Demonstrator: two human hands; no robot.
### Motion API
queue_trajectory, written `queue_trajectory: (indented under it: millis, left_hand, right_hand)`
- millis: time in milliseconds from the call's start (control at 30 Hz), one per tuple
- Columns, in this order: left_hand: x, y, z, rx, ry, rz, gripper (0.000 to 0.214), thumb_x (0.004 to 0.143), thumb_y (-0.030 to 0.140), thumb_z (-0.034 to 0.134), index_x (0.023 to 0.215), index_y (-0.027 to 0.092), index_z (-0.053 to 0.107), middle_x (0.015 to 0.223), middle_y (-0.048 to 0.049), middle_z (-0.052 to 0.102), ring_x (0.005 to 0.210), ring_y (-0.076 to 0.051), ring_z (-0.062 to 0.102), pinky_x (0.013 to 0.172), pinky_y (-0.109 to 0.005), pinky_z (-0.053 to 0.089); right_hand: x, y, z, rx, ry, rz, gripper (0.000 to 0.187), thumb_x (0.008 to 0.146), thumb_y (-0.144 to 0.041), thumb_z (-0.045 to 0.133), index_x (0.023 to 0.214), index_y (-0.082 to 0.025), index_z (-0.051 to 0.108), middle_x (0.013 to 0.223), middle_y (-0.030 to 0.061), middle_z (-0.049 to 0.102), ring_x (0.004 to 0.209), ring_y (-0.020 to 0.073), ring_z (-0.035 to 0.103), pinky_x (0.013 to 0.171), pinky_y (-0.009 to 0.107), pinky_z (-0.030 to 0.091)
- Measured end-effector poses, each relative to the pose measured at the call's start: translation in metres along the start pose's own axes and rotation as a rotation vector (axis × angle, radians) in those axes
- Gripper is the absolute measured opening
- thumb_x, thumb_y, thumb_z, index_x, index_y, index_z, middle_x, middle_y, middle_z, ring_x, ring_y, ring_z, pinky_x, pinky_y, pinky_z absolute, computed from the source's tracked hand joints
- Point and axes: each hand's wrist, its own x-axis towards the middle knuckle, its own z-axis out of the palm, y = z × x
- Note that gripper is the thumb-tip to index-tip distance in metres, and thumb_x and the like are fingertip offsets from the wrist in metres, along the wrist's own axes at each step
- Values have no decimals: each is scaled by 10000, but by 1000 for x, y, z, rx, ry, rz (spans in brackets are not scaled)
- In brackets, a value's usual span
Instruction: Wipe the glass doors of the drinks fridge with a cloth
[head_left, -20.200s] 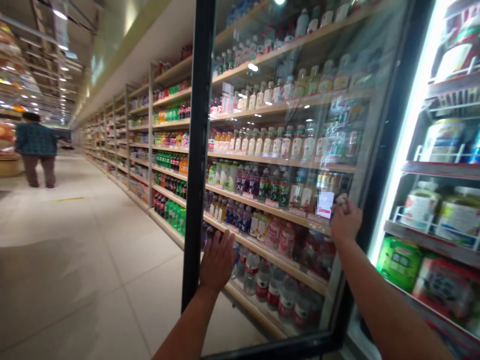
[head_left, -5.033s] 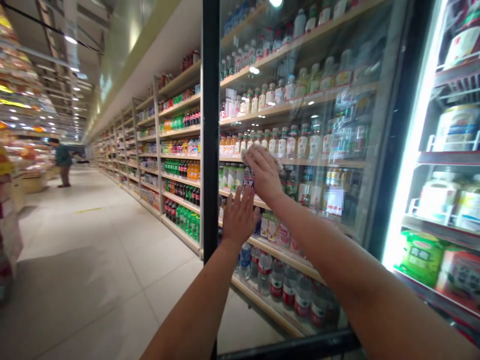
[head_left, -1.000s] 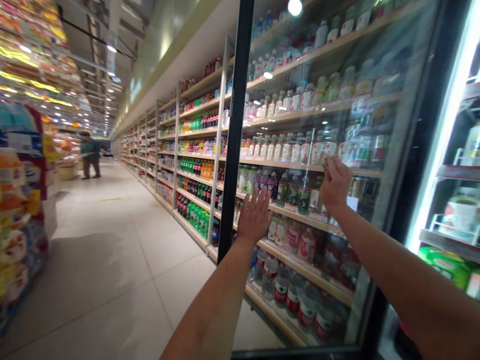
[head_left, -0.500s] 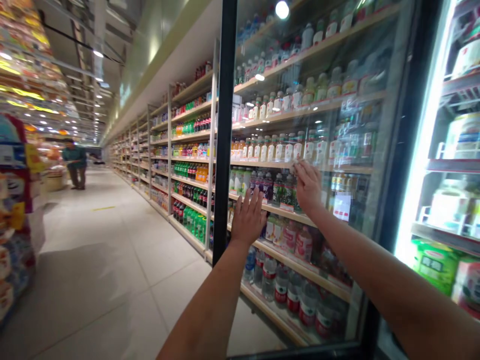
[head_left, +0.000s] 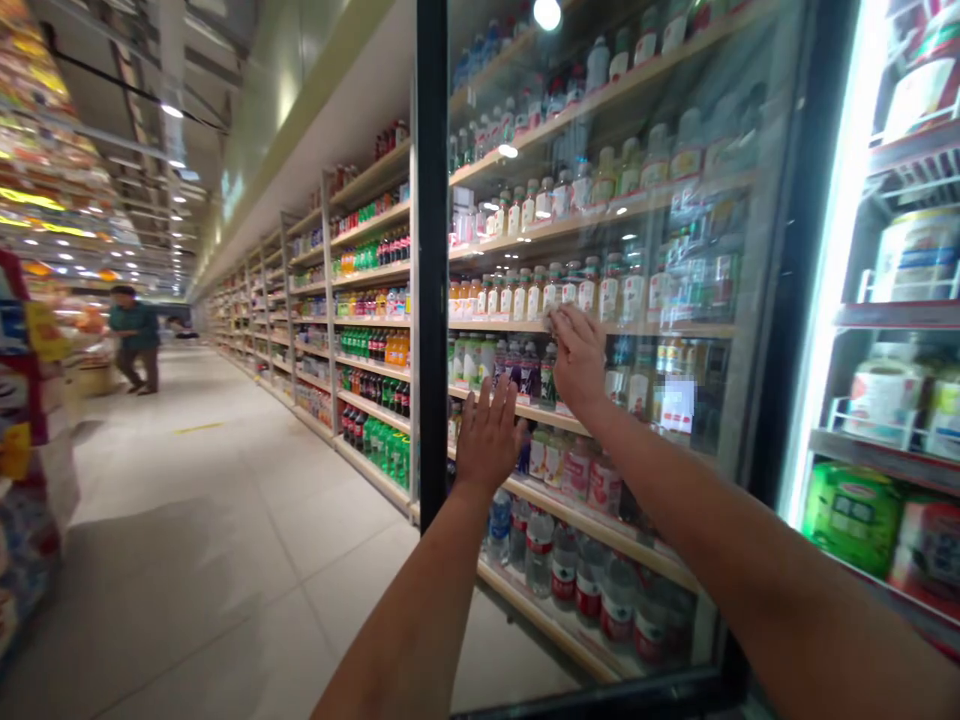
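Note:
An open glass fridge door with a black frame [head_left: 431, 250] stands before me, and drink shelves show through the pane. My left hand [head_left: 487, 435] lies flat on the glass near the frame's edge, fingers spread, holding nothing. Above and to its right, my right hand [head_left: 579, 358] presses on the glass at mid-height. A small pale cloth [head_left: 550, 318] shows at its fingertips; the hand hides the rest of the cloth.
The lit fridge interior [head_left: 892, 310] at right holds tubs and a green package [head_left: 851, 515]. Long shelves of bottled drinks [head_left: 367, 300] line the aisle. A person in a teal top [head_left: 135, 335] stands far down the tiled floor. A product display [head_left: 22, 420] stands at left.
My right hand has slid leftward across the glass with the cloth, from near the door's right side toward its middle. My left hand has stayed flat on the glass.

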Motion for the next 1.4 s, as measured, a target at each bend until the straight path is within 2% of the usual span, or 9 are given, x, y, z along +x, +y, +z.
queue_trajectory:
  millis: [200, 367, 533, 700, 800, 933, 1067, 1200, 1400]
  left_hand:
    - [1, 0, 0, -8, 3, 10, 626, 1027, 351, 495, 1575, 91, 340, 1658, -124, 236, 1561, -323, 142, 1261, -543, 243]
    - [1, -1, 2, 11, 52, 24, 598, 1028, 349, 496, 1549, 76, 386, 1635, -143, 310, 1553, -334, 170, 1249, -548, 274]
    - [-1, -3, 7, -6, 98, 46, 473, 1023, 327, 511, 1406, 53, 558, 1539, -190, 478, 1540, -348, 215, 1248, -555, 275]
    - [-2, -5, 7, -14, 58, 43, 502, 988, 309, 557, 1427, 64, 538, 1515, -193, 511, 1517, -364, 291, 1241, -568, 287]
    - [-2, -5, 8, -1, 35, 46, 472, 973, 311, 569, 1380, 71, 588, 1455, -195, 572, 1462, -379, 403, 1232, -584, 296]
    - [-1, -5, 10, 5, 79, 50, 438, 982, 307, 543, 1336, 59, 619, 1443, -198, 583, 1455, -382, 412, 1220, -583, 315]
    - [-1, -5, 10, 7, 85, 65, 439, 989, 304, 532, 1323, 35, 623, 1445, -216, 575, 1460, -392, 399, 1222, -596, 295]
    - [0, -3, 6, -5, 82, 43, 473, 1006, 298, 513, 1396, 37, 572, 1501, -215, 518, 1491, -383, 345, 1233, -585, 268]
    - [2, -1, 3, -33, 59, 15, 609, 1021, 308, 501, 1568, 83, 355, 1627, -156, 328, 1554, -334, 172, 1265, -551, 204]
  right_hand:
    - [-3, -23, 17, 16, -107, -160, 508, 948, -47, 444, 1367, -252, 645, 1384, 42, 631, 1329, 224, 470, 1180, 451, 439]
    - [15, -41, 31, 26, -66, -109, 520, 935, -26, 441, 1346, -254, 663, 1375, 34, 633, 1323, 222, 472, 1187, 437, 437]
    - [33, -59, 43, 95, -231, -211, 474, 925, -49, 513, 1333, -234, 669, 1389, 39, 625, 1349, 218, 456, 1211, 416, 416]
    - [47, -73, 55, 137, -201, -120, 546, 901, 2, 472, 1348, -252, 656, 1413, 14, 611, 1356, 221, 448, 1215, 441, 404]
    - [46, -79, 56, 148, -245, -180, 508, 908, -6, 484, 1329, -222, 668, 1403, 35, 621, 1369, 224, 442, 1216, 436, 401]
    - [44, -78, 51, 119, -352, -295, 427, 913, -26, 535, 1275, -182, 700, 1367, 52, 645, 1338, 224, 484, 1201, 402, 416]
    - [41, -72, 45, 90, -357, -305, 408, 948, -89, 559, 1326, -195, 668, 1389, 69, 626, 1370, 228, 465, 1201, 424, 415]
    - [41, -60, 40, 79, -404, -376, 376, 957, -123, 580, 1305, -222, 682, 1389, 35, 635, 1366, 223, 474, 1187, 412, 439]
    - [38, -33, 23, 61, -228, -300, 401, 977, -96, 502, 1327, -206, 665, 1375, 43, 646, 1332, 206, 488, 1199, 420, 429]
